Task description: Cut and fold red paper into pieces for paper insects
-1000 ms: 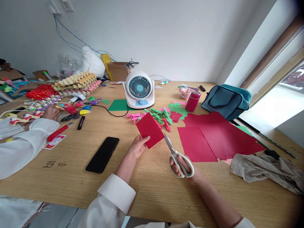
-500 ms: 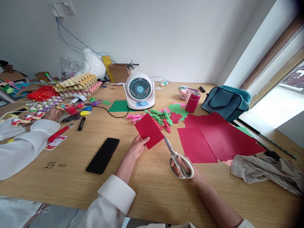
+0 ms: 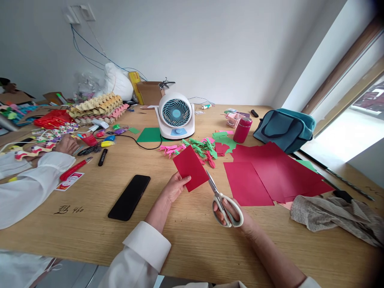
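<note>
**Head view: cutting red paper on a crowded wooden tabletop**

Head camera looks down on a pale wood tabletop (image 3: pixel 195 240) set against a white wall, with a window along the right.

The left hand (image 3: pixel 174 188) holds a red paper rectangle (image 3: pixel 190 168) just above the wood at the near middle. Its fingers are pinched on the paper's lower corner. The right hand (image 3: pixel 232 212) has its fingers closed through the white handles of the scissors (image 3: pixel 222 200). The blades point up-left and meet the paper's right edge; they look almost shut.

Right of the hands lie overlapping red sheets (image 3: pixel 270 172), with a crumpled cloth (image 3: pixel 333 218) near the right edge and a teal bag (image 3: pixel 285 127) farther back. Pink and green paper scraps (image 3: pixel 201 148), a red flask (image 3: pixel 242 129) and a small desk fan (image 3: pixel 176 115) sit beyond the paper. A black phone (image 3: pixel 129 197) lies to the left.

At the far left, another person's white sleeve (image 3: pixel 30 186) rests among craft clutter. Bare wood lies along the near edge, around both forearms.
</note>
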`<state>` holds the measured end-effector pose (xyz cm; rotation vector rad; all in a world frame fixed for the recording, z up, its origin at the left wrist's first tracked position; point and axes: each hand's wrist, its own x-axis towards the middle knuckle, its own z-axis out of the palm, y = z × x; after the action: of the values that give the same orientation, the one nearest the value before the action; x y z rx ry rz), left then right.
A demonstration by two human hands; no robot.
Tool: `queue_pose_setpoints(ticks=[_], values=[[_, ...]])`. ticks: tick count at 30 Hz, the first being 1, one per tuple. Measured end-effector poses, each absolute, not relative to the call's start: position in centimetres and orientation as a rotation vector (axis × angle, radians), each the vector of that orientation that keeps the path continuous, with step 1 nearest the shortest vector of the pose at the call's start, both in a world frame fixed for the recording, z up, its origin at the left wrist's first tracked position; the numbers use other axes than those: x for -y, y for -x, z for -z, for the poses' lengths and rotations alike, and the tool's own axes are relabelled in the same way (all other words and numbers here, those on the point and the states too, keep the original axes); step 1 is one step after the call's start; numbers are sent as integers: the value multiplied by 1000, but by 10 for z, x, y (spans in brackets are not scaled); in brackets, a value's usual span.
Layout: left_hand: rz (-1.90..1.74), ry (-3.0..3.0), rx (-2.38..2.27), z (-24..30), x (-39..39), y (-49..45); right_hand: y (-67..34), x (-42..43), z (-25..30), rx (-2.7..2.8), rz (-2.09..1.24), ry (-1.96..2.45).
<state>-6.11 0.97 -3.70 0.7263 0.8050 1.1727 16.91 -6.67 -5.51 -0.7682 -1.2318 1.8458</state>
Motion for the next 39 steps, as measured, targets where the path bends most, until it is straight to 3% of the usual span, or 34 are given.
queue_pose_setpoints(ticks=[39], values=[[-1089,-776,-790,37,0,45,-164,62,59,1187,-1743,807]])
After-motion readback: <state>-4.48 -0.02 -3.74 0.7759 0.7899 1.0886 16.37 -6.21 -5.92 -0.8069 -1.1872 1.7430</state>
